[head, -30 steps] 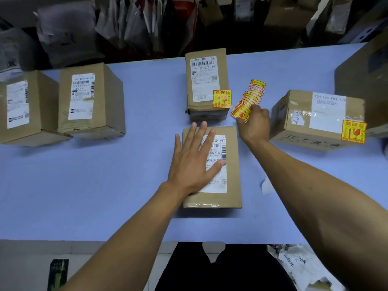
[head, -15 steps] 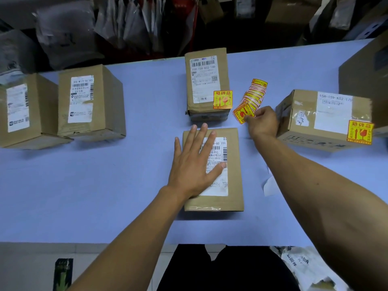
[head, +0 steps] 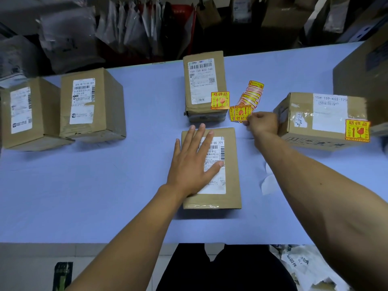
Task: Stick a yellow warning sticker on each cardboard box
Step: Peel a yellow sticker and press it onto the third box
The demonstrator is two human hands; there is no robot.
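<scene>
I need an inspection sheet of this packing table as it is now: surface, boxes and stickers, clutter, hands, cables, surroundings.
Surface: blue table.
Job's things: near box, no sticker seen; far box and right box each carry a yellow sticker; two left boxes show none; sticker strip lies between far and right boxes.
Clutter: white paper scraps beside the right forearm.
Grips: left hand flat on near box; right hand pinches the strip's end.
Cables: nothing seen.
Surroundings: bags and parcels behind the table; large box at right edge.

Brown boxes (head: 211,168), yellow-red stickers (head: 243,112), pale blue table (head: 105,185).
</scene>
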